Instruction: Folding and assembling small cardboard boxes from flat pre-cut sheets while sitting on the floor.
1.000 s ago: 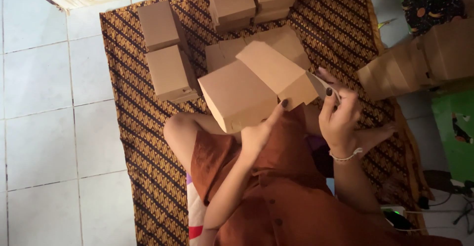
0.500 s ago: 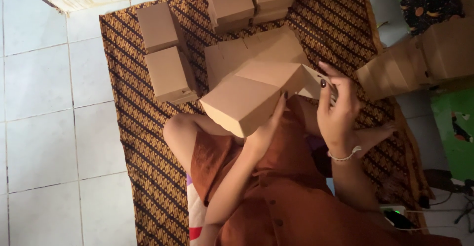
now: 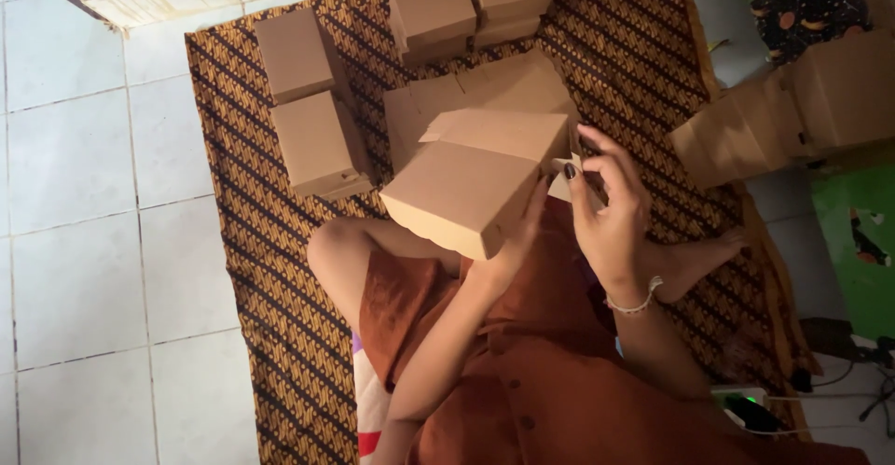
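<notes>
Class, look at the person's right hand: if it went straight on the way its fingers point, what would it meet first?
Probably the open end flap of the brown cardboard box held in front of the right hand, whose fingers already seem to touch it; depth is unclear from above.

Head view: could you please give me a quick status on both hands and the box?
Left hand under the cardboard box, gripping. Right hand fingers at its end flap. Finished boxes beyond, nothing blocking.

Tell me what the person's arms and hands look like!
Both arms are bare, with no sleeves showing. The right hand has dark-painted nails and a thin pale bracelet at its wrist. The left hand shows no ring or band that can be seen. The person wears a rust-orange garment with buttons.
</notes>
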